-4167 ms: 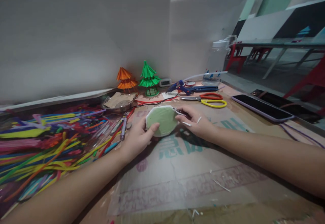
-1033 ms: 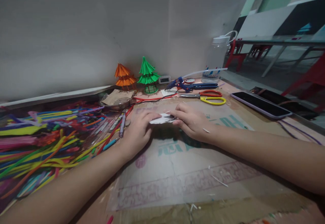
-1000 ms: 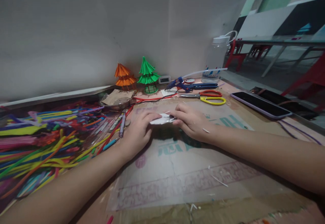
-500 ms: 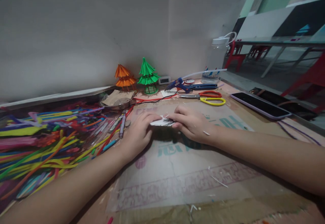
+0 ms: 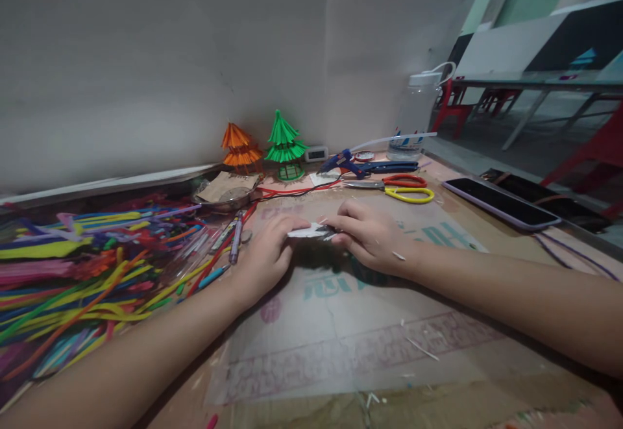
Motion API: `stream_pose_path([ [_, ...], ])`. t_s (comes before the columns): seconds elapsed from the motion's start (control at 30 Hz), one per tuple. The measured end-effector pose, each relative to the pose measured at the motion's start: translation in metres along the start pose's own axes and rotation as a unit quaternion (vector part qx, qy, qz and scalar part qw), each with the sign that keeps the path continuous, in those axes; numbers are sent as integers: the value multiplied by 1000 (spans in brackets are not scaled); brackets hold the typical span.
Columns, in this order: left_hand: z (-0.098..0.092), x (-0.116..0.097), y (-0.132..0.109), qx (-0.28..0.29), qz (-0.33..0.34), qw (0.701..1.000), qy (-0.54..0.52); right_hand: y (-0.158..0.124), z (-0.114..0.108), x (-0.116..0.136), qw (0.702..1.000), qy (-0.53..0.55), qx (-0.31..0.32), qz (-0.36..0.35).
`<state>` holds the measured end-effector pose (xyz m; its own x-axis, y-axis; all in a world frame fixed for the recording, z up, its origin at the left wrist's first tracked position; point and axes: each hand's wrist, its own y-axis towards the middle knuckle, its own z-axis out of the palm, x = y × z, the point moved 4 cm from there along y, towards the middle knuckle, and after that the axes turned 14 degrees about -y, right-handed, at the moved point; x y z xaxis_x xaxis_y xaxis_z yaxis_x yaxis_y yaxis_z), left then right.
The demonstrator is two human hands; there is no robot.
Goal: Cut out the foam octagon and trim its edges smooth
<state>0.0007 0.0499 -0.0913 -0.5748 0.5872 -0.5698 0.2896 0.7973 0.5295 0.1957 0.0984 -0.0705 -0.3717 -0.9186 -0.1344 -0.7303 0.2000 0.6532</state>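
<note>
Between both hands, a little above the table, is a small flat white piece (image 5: 302,230) with a dark patch toward its right end; its exact kind is too small to make out. My left hand (image 5: 273,247) is closed on its left end, thumb and fingers together. On the other end, my right hand (image 5: 368,234) pinches with thumb and index finger, and whatever lies inside that pinch is mostly hidden. A thin white scrap (image 5: 398,256) clings to my right wrist. Below the hands lies a translucent printed sheet (image 5: 341,338).
Colourful craft strips (image 5: 82,280) heap up at left. Orange (image 5: 239,147) and green (image 5: 285,147) tree models stand at the back, near a blue glue gun (image 5: 344,161), scissors (image 5: 409,194) and a water bottle (image 5: 413,117). A phone (image 5: 501,204) lies at right. White scraps (image 5: 422,349) dot the sheet.
Both hands keep nearly the same place and grip. The white piece has tilted slightly, and the right fingers have shifted a little on it. The whole view has moved very slightly.
</note>
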Motion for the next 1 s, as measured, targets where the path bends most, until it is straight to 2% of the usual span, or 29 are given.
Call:
stream_pose_path([
  [0.13,0,1,0,-5,15,1000,-2,-1,2,-2,1000,9,11,15],
  [0.27,0,-2,1,6,23,1000,13,-1,2,-2,999,32,17,2],
  [0.63,1,-5,0,24,16,999,16,-1,4,-2,997,72,19,4],
  [1.0,3,-7,-1,36,8,999,16,0,1,4,998,57,19,-1],
])
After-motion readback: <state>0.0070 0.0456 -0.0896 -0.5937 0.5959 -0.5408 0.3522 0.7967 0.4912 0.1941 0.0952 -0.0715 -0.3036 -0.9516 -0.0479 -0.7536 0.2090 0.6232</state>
